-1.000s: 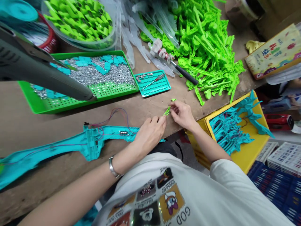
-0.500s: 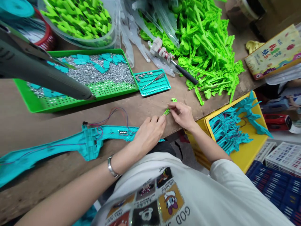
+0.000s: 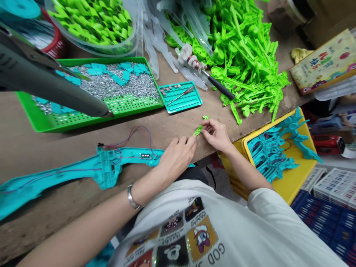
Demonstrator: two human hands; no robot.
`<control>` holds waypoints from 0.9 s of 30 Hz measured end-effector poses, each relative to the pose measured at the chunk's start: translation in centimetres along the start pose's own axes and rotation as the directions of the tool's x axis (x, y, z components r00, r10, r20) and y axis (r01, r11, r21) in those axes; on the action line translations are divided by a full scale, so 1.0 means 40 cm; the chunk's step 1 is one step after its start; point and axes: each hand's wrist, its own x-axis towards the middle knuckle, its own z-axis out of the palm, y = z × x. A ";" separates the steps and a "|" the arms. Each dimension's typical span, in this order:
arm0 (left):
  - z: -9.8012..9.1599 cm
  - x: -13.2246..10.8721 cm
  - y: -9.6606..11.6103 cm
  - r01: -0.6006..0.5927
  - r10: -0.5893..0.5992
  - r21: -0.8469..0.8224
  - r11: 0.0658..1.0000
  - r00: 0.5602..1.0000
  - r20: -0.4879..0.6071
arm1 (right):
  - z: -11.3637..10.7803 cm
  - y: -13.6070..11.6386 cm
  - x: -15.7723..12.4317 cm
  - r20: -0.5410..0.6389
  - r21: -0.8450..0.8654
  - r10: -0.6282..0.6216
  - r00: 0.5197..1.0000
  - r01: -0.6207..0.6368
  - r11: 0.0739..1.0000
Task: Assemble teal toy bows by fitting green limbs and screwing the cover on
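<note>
A small lime-green plastic part [image 3: 198, 130] is held between my two hands at the table's front edge. My left hand [image 3: 179, 154] grips its near end with bent fingers, and my right hand [image 3: 216, 134] pinches its far end. Just beyond them a smaller green piece [image 3: 205, 117] lies on the table. Left of my left hand rests a long turquoise plastic shell [image 3: 108, 168] with thin red and blue wires and a small metal spring-like piece in it; my left forearm hides part of its right end.
Behind lie a green tray [image 3: 122, 108] of screws, a small turquoise tray [image 3: 183, 105] with a screwdriver, and a heap of green parts [image 3: 250, 55]. A grey power tool [image 3: 69, 89] juts in from the left. At right stands a yellow crate [image 3: 292, 181] with turquoise pieces.
My right fingers have shifted slightly on the green part, which shows a little more between my hands. Everything else stays in place.
</note>
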 end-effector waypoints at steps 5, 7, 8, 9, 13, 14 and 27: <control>0.002 -0.002 -0.001 0.000 0.000 0.004 1.000 1.000 -0.004 | 0.008 -0.006 0.000 -0.046 -0.035 0.011 0.999 -0.013 0.999; 0.000 -0.001 -0.001 0.004 -0.004 -0.013 1.000 1.000 0.008 | 0.011 -0.007 -0.001 -0.077 0.004 0.063 0.995 -0.063 0.998; -0.002 0.000 -0.001 0.008 -0.008 -0.023 1.000 1.000 0.015 | 0.012 -0.007 -0.002 -0.086 0.032 0.089 0.992 -0.086 0.996; -0.004 0.001 -0.001 0.011 -0.010 -0.033 0.999 1.000 0.021 | 0.012 -0.007 -0.004 -0.091 0.059 0.107 0.990 -0.102 0.993; -0.008 0.007 0.000 0.007 -0.006 -0.028 1.000 1.000 0.025 | 0.009 -0.004 -0.009 -0.059 0.043 0.052 0.997 -0.050 0.998; -0.008 0.009 -0.001 0.003 -0.003 -0.022 1.000 1.000 0.020 | 0.008 -0.004 -0.010 -0.055 0.005 0.021 0.998 -0.021 1.000; -0.003 0.008 -0.004 0.017 -0.015 -0.062 0.998 0.999 0.033 | -0.019 -0.007 -0.008 0.058 -0.117 -0.123 0.991 0.129 0.985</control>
